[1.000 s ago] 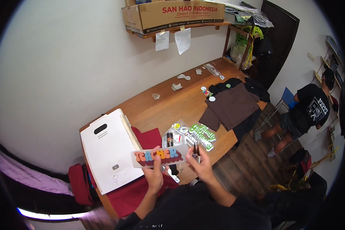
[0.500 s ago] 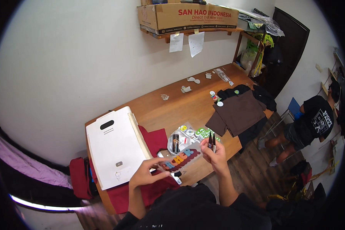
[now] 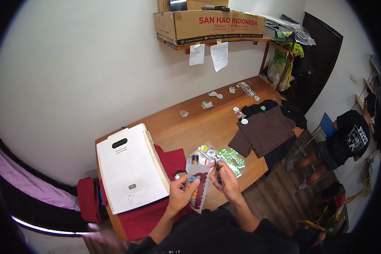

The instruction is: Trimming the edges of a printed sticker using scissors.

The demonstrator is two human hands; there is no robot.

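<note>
My left hand [image 3: 182, 194] pinches a clear transfer film [image 3: 202, 186] printed with multicoloured letters on a dark red scalloped backing. The film now stands lengthwise, and my left thumb covers part of the lettering. Just right of its upper edge, my right hand [image 3: 228, 183] grips dark thread snips [image 3: 217, 168], blades pointing up and away. Whether the blades touch the film cannot be made out. Beyond my hands lie a clear plastic piece with a black cylinder [image 3: 195, 159], a round yellow sticker [image 3: 204, 148] and a green-and-white lettered print [image 3: 232, 160].
A white heat press [image 3: 133, 173] occupies the table's left, with maroon cloth [image 3: 171, 156] under it. Folded brown cloth [image 3: 269, 131] lies at right. Film scraps [image 3: 207, 105] dot the back edge. A cardboard box [image 3: 216, 27] sits on a shelf; a co-worker [image 3: 347, 135] stands at right.
My left hand has turned the film from slanting sideways to nearly upright. My right hand has come left and lower, bringing the snips close to the film's edge.
</note>
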